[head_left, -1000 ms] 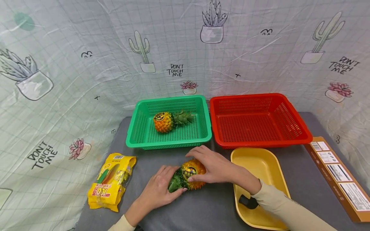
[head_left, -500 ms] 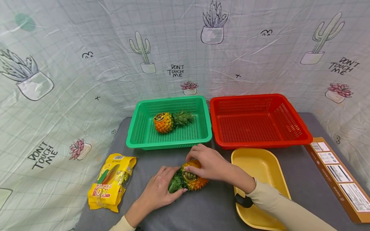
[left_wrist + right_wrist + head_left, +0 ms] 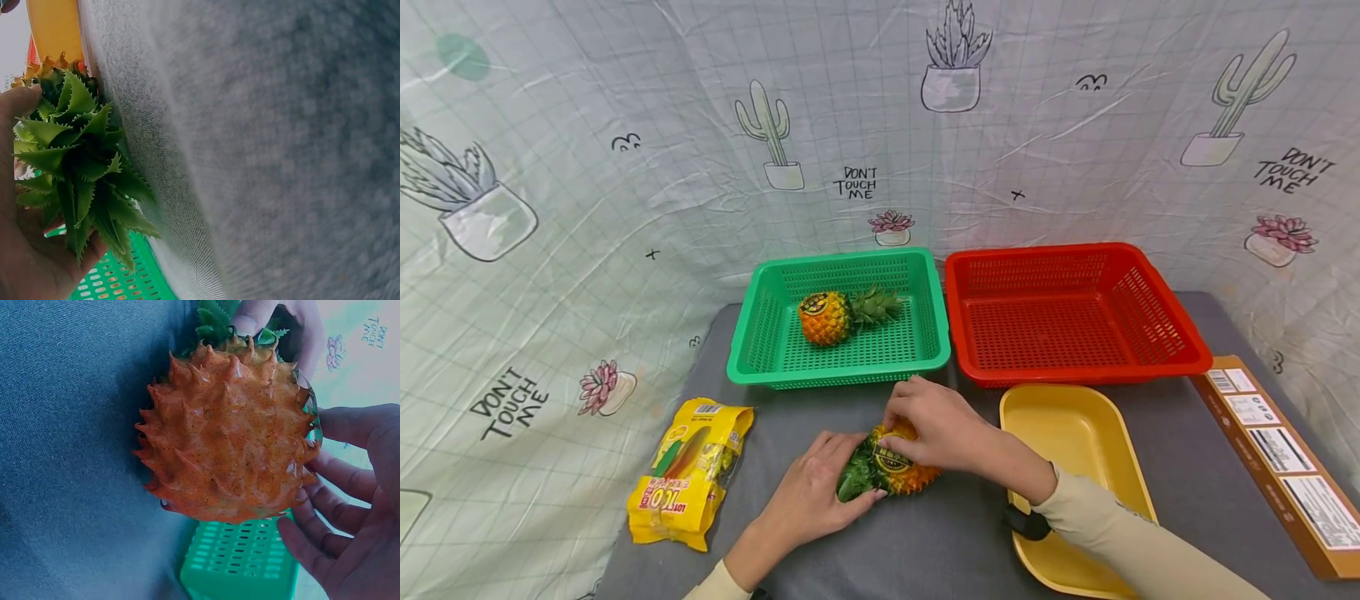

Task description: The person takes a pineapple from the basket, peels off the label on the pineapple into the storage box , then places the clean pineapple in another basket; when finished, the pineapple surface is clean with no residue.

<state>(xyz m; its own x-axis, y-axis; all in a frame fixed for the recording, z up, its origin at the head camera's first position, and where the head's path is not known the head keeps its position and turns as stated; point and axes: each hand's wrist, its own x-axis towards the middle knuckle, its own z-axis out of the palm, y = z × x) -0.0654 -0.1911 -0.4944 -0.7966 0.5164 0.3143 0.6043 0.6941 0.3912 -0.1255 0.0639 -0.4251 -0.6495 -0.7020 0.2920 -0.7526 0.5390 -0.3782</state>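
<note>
An orange pineapple (image 3: 917, 479) with a green crown lies on its side on the grey tabletop, crown to the left. My left hand (image 3: 816, 483) grips it around the crown leaves (image 3: 81, 156), thumb in front and fingers behind. My right hand (image 3: 943, 425) holds the fruit's body from above and the right, with its thumb at the edge of a round black-and-gold label (image 3: 891, 458). In the right wrist view the spiky body (image 3: 225, 437) fills the middle, the label's clear edge stands up slightly near the thumb, and the fingertips touch the far side.
Behind stand a green basket (image 3: 835, 375) holding another pineapple (image 3: 825, 319) and a red basket (image 3: 1075, 371). A yellow tray (image 3: 1078, 425) sits under the right forearm. To the left lies a yellow candy bag (image 3: 688, 471); a flat cardboard box (image 3: 1273, 458) lies far right.
My right hand has drawn its fingers in and shifted its thumb up from the label's lower part to its upper edge. The fruit has turned slightly; the left hand keeps its grip.
</note>
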